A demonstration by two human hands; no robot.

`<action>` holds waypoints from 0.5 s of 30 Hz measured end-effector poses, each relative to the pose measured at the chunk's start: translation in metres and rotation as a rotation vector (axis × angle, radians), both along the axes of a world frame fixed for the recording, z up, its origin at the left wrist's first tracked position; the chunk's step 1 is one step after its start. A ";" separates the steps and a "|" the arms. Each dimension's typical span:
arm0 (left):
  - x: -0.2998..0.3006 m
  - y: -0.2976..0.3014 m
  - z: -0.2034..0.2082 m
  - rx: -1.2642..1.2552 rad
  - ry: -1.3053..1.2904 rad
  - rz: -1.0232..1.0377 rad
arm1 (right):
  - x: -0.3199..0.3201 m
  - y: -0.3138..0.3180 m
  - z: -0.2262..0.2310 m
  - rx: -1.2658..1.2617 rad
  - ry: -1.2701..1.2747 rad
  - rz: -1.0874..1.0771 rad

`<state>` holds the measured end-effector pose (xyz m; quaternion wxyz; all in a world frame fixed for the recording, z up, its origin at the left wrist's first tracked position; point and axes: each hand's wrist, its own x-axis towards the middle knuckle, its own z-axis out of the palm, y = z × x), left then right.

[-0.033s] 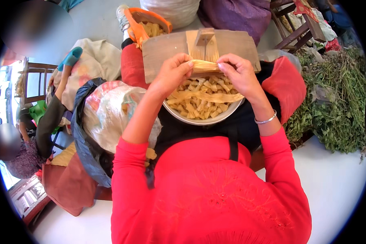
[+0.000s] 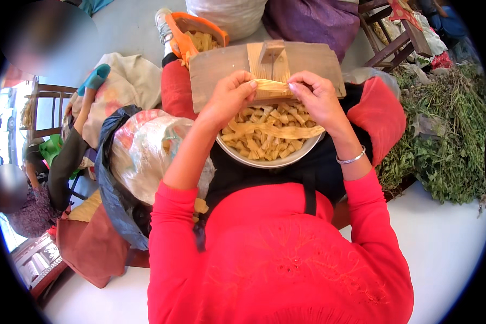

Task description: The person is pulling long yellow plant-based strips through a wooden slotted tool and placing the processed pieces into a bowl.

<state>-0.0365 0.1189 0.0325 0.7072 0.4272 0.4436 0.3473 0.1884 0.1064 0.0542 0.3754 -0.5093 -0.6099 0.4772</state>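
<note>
Between my two hands a yellow, fibrous, pleated strip like dried husk (image 2: 271, 87) is stretched sideways. My left hand (image 2: 230, 97) pinches its left end, and my right hand (image 2: 317, 96), with a silver bangle at the wrist, pinches the right end. Just beyond the strip, a wooden board (image 2: 216, 70) carries a small upright block (image 2: 271, 51) with a thin dark blade or rod below it. Under my hands a white-rimmed bowl (image 2: 261, 163) holds many short, folded yellow pieces (image 2: 264, 143). Across those pieces lies one longer flat strip (image 2: 286, 129).
At my left stands a dark plastic bag (image 2: 113, 167) with clear wrapping. An orange container (image 2: 221, 35) of yellow pieces sits beyond the board, near white and purple sacks (image 2: 313, 24). Cut green plants (image 2: 443, 135) are heaped at right. Another person (image 2: 65, 162) sits at far left.
</note>
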 end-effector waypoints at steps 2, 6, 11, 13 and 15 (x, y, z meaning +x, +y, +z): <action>0.004 0.012 -0.004 0.028 0.067 0.015 | 0.001 0.011 -0.011 0.068 -0.031 -0.008; 0.009 0.025 -0.019 0.155 0.241 0.011 | -0.001 0.024 -0.024 0.168 -0.156 -0.025; 0.004 0.030 -0.036 0.503 0.661 0.126 | 0.005 0.022 -0.024 0.287 -0.426 -0.017; -0.003 0.016 -0.034 0.590 0.763 0.134 | 0.006 0.011 -0.019 0.341 -0.473 0.007; -0.003 -0.003 -0.023 0.348 0.533 0.107 | 0.004 0.000 -0.014 0.512 -0.534 0.012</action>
